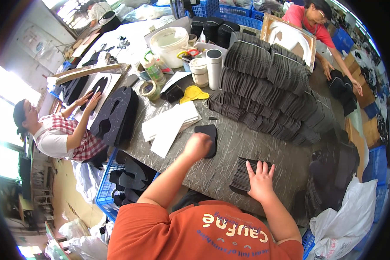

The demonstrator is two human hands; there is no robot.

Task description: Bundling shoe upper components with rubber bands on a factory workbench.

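My left hand [197,146] is closed in a fist over the left side of a flat black sole-shaped piece [211,135] on the table. Its fingertips are hidden, so I cannot make out what they grip. Further right, my right hand [261,178] lies spread over the right end of a short row of thin black pieces [239,177] packed on edge. White sheets of paper [171,125] lie just beyond my left hand. A yellow flat cut-out [194,94] rests behind them.
Tall bundles of dark pieces [264,82] fill the table's far right. A steel-coloured bottle [213,69], a white bucket [169,45] and a tape roll [150,90] stand at the back. Co-workers [56,134] work left and far right. A blue crate [106,190] sits below the left edge.
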